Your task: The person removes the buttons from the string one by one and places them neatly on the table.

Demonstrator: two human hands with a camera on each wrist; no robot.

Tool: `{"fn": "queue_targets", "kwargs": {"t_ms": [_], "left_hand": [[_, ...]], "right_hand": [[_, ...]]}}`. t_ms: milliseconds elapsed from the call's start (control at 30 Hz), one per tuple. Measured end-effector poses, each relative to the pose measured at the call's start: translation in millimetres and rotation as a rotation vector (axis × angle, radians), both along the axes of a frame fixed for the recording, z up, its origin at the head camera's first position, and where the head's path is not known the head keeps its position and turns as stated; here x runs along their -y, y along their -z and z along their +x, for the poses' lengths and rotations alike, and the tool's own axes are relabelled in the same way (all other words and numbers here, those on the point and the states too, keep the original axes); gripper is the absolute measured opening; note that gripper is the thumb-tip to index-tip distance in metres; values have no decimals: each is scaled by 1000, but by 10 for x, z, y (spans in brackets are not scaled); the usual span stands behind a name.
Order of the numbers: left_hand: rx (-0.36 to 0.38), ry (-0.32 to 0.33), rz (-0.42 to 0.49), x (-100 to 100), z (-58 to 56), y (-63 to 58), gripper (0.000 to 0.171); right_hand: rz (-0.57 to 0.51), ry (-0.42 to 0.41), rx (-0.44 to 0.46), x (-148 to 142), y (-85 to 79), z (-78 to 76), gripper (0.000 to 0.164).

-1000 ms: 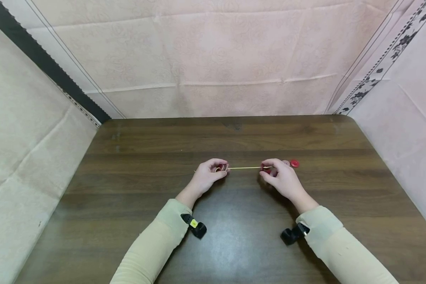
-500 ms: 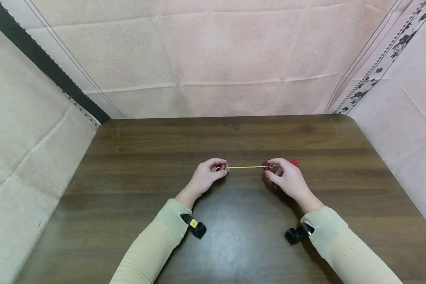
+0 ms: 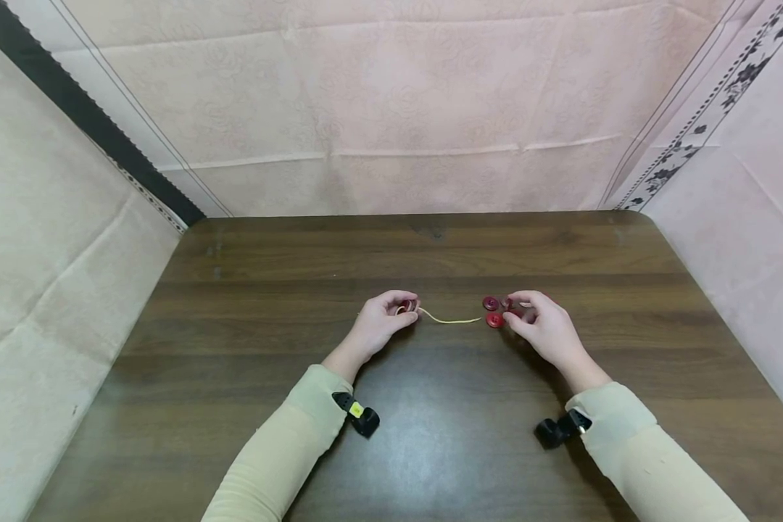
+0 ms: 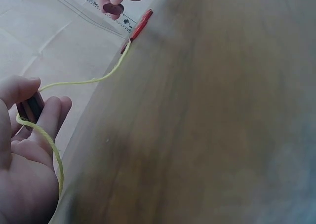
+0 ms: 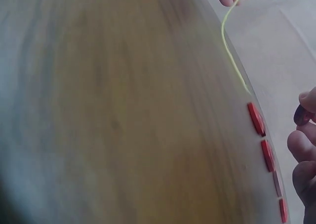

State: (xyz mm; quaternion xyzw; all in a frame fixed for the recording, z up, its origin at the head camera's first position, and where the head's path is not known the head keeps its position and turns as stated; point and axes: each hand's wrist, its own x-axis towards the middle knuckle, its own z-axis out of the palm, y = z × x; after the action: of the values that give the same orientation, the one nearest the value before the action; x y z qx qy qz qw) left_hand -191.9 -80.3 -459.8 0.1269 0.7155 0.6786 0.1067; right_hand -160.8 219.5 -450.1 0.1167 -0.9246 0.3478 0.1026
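My left hand (image 3: 380, 322) pinches a small stack of dark buttons (image 4: 32, 107) between thumb and fingers. A yellow string (image 3: 453, 321) comes out of the stack, its slack free end reaching toward the buttons on the table. From the other side of the stack the string hangs along the palm in the left wrist view. My right hand (image 3: 544, 326) pinches a single dark red button (image 5: 300, 116) just above the table. Beside its fingertips lie a dark red button (image 3: 491, 303) and a brighter red button (image 3: 494, 320).
Several red buttons lie in a row on the wooden table (image 3: 424, 406), seen edge-on in the right wrist view, among them a red button (image 5: 267, 155). Pale patterned cloth (image 3: 417, 101) hangs behind the table's far edge.
The string, earlier stretched straight between both hands, has been let go by the right hand and sags. The right hand has moved right, exposing two buttons. The left hand stays put.
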Motion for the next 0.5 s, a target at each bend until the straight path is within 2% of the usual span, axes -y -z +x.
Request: {"fn": "queue_targets", "kwargs": {"t_ms": [500], "left_hand": [[0,0,-60,6,2,-50,31]], "right_hand": [[16,30,20,-155,12,14,31]]}}
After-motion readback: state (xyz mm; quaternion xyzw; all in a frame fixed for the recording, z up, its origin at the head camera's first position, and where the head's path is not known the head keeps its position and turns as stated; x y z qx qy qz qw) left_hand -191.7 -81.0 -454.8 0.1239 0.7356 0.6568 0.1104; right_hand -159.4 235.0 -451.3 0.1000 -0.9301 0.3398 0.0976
